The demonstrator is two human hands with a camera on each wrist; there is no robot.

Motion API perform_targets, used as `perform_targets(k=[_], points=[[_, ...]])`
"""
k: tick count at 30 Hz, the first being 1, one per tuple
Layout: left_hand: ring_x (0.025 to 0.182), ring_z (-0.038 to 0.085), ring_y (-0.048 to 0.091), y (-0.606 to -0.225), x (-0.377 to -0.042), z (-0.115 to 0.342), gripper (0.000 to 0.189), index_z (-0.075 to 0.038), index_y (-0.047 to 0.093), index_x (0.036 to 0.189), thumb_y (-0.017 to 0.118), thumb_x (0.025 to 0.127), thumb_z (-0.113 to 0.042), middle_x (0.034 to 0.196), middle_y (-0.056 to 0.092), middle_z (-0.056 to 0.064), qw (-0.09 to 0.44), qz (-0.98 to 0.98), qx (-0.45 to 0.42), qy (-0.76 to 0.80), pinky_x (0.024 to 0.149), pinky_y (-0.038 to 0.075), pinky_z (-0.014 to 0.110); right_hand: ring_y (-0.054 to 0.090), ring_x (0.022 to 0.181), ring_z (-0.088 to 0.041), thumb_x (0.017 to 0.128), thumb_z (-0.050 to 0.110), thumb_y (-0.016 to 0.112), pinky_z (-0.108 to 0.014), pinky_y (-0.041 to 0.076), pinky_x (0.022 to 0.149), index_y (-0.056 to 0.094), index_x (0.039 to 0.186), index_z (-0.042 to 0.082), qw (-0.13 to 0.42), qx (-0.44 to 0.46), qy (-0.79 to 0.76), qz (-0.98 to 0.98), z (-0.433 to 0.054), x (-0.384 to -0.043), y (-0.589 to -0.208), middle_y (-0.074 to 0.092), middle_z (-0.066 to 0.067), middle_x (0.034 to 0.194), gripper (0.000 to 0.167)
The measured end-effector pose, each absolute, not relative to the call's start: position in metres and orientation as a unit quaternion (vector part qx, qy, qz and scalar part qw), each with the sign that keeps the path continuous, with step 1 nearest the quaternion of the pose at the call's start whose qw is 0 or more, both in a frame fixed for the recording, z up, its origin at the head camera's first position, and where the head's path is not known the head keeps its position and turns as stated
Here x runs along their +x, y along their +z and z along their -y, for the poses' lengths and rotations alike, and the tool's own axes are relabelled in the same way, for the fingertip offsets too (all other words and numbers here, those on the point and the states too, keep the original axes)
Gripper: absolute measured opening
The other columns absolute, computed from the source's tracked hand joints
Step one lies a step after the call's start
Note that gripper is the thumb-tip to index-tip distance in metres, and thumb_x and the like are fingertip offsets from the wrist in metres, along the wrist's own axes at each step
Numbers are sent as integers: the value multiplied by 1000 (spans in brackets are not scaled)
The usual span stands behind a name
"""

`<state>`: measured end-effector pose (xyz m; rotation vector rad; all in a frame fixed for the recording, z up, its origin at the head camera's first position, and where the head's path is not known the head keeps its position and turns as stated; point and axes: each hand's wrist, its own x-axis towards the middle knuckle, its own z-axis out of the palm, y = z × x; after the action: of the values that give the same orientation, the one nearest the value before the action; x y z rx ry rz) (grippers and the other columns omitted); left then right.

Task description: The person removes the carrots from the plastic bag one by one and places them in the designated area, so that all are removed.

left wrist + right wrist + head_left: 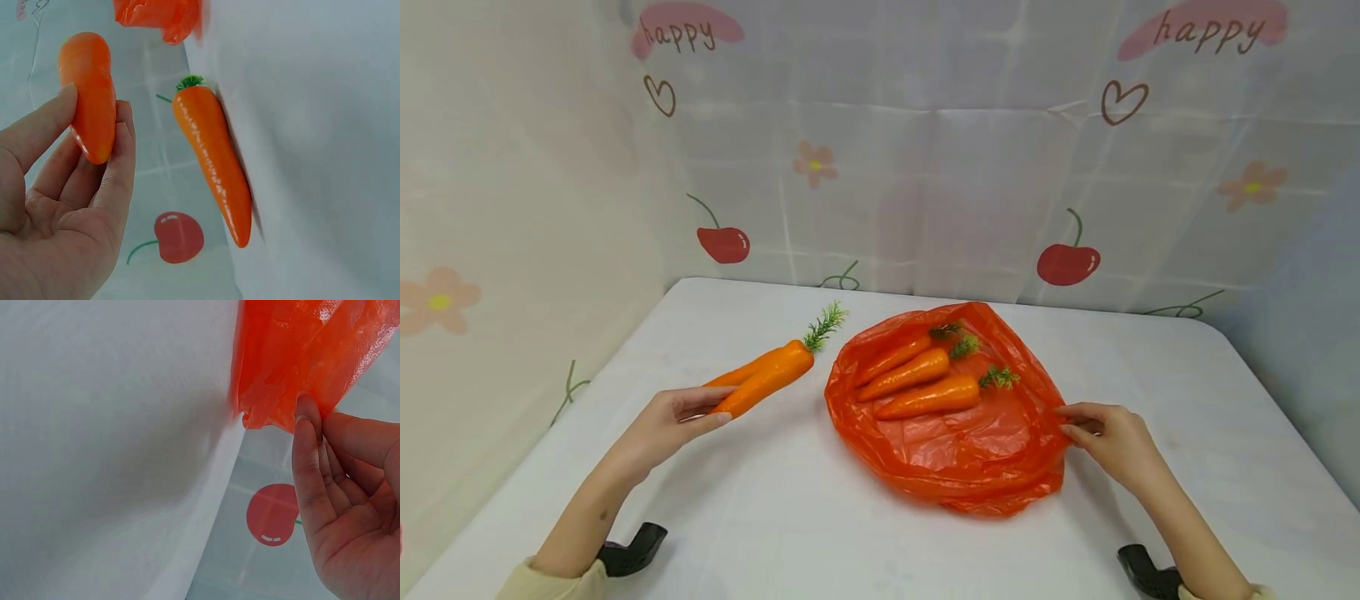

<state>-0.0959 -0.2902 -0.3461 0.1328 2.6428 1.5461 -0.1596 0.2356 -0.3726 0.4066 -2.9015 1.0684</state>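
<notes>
My left hand point(662, 429) pinches an orange carrot point(772, 379) by its narrow end, thumb on one side and fingers on the other. Its leafy green top points up and to the right, toward the bag. In the left wrist view a second carrot point(214, 162) lies on the white table; from the head it is partly hidden behind the held one. A red plastic bag point(940, 467) is spread with its mouth up, and three carrots point(928, 397) with green tops lie inside it. At the bag's right rim, my right hand point(1116, 437) pinches the thin plastic between thumb and fingers.
The white tabletop point(760, 517) extends around the bag. Behind it hangs a pale curtain point(917, 192) printed with cherries, flowers and hearts. Black wrist-worn devices point(636, 550) show at both forearms.
</notes>
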Motion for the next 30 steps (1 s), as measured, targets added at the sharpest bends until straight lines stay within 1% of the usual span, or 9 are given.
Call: perform_targets(k=[5,11,18,21,27,30], points=[[104,28,57,-351,-93,303,49,8,53,127,67,89,-21,120,56,22,41,-867,24,496,79,49,23,64,74,-25,83,-3,67,-31,54,61,65,105,-9,4,127,344,930,-234,-159,-371,66,-18,93,23],[101,20,58,-356,-95,313,50,8,54,126,67,88,-22,120,57,21,43,-870,13,491,79,48,22,64,75,-25,83,-4,66,-31,54,61,66,105,-9,11,135,342,930,-234,-160,-370,66,-18,94,23],[98,17,58,-365,-100,319,48,8,56,124,68,88,-20,116,59,20,42,-876,21,480,77,48,21,64,75,-25,82,-5,66,-30,54,61,66,105,-9,10,137,342,930,-234,-161,-369,66,-19,94,23],[99,18,57,-368,-102,320,47,9,56,123,68,87,-18,115,59,20,42,-878,29,477,77,48,20,64,75,-26,82,-5,66,-31,54,61,66,104,-9,10,135,340,930,-233,-161,-369,66,-19,94,23],[106,31,54,-372,-107,321,45,8,58,121,69,87,-18,116,59,20,44,-889,35,454,79,46,19,64,76,-27,82,-5,67,-32,55,62,65,104,-10,6,131,341,931,-233,-160,-369,65,-21,95,23],[108,34,52,-374,-110,321,45,7,59,121,69,87,-20,116,59,19,45,-898,38,436,81,46,20,64,75,-27,82,-4,67,-31,55,62,66,104,-9,6,129,340,931,-233,-159,-369,66,-20,95,23]])
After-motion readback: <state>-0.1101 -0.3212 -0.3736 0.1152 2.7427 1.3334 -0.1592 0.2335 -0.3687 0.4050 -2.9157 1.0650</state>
